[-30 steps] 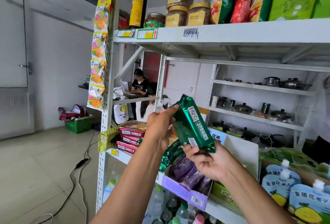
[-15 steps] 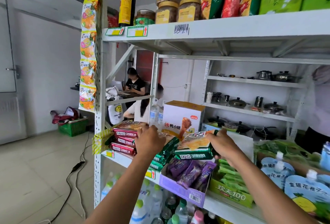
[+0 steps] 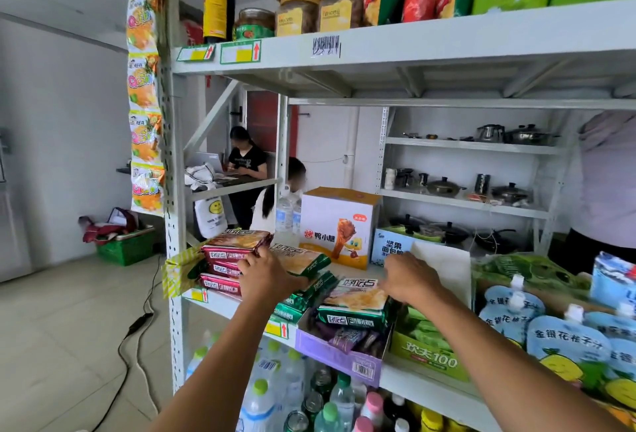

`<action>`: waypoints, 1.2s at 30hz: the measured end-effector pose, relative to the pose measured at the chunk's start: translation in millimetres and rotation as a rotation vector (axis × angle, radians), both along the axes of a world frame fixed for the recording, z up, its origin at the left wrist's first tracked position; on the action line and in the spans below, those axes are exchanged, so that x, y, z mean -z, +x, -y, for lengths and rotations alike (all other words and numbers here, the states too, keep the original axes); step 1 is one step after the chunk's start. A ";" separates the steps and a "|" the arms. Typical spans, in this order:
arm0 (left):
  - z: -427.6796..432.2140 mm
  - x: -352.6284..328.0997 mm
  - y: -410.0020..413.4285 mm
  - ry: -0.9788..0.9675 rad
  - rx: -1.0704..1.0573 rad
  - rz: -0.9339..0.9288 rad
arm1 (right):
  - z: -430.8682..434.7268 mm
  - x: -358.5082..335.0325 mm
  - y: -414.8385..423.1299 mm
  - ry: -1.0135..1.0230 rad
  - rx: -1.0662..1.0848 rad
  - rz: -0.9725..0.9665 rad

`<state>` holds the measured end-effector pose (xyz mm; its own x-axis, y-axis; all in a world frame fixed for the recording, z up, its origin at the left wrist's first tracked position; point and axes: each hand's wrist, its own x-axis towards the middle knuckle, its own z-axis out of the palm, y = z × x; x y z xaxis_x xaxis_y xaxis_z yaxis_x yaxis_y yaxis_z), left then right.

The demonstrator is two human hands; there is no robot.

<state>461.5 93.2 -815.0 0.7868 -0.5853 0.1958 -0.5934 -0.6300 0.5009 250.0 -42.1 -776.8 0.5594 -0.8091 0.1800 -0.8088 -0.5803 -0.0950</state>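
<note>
Green packet [image 3: 354, 304] lowered flat; right hand [image 3: 411, 278] hides its corner.

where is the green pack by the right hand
Head view, centre of the middle shelf: the green pack lies on top of the purple box, its right end under the right hand.

On the middle shelf [image 3: 423, 387], a stack of packs [image 3: 234, 252] lies at the left end. The left hand [image 3: 266, 280] lies over loose packs [image 3: 303, 259] just right of it. Further right, a single pack [image 3: 354, 304] lies on an open display box [image 3: 339, 359], with the right hand [image 3: 409, 280] at its far right corner. A carton [image 3: 339, 225] stands behind them, and spouted pouches [image 3: 564, 345] stand at the right. Bottles [image 3: 292, 393] stand on the level below, jars [image 3: 309, 8] on the shelf above.
</note>
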 end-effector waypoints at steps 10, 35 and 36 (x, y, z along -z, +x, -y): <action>-1.2 3.6 -48.5 -0.625 0.000 0.178 | -34.7 -14.9 28.1 0.788 -0.244 0.724; -27.1 -50.3 -39.9 -1.393 0.706 -1.507 | -87.5 -55.5 13.1 -0.676 -0.751 0.746; -25.1 -48.1 -41.7 -1.380 0.694 -1.557 | -91.4 -58.3 14.5 -0.710 -0.757 0.747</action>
